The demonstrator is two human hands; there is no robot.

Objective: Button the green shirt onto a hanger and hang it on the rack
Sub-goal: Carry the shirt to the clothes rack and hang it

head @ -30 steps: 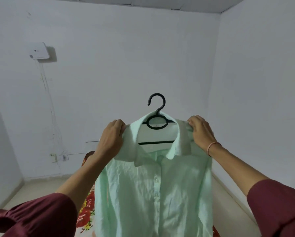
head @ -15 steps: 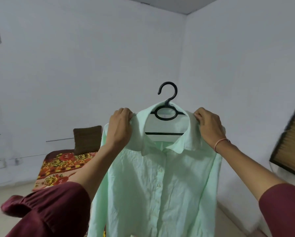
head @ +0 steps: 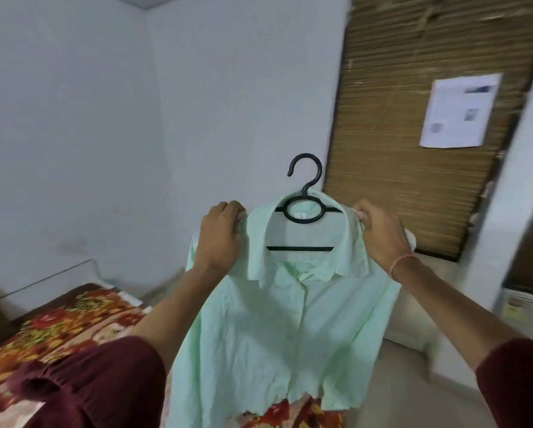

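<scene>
A pale green shirt (head: pixel 277 319) hangs buttoned on a black plastic hanger (head: pixel 304 208), held up in front of me at chest height. The hanger's hook (head: pixel 307 168) stands free above the collar. My left hand (head: pixel 220 239) grips the shirt's left shoulder over the hanger arm. On the other side, my right hand (head: pixel 379 233) grips the right shoulder the same way. No rack is in view.
A bed with a red floral cover (head: pixel 52 329) lies at the lower left. A window covered by a bamboo blind (head: pixel 398 118) with a paper sheet (head: pixel 459 109) pinned on it fills the upper right. White walls meet in a corner behind the shirt.
The view has swung to the right: the blind and paper have come into sight and the bed has slid left. Both hands keep the same grip on the shirt's shoulders.
</scene>
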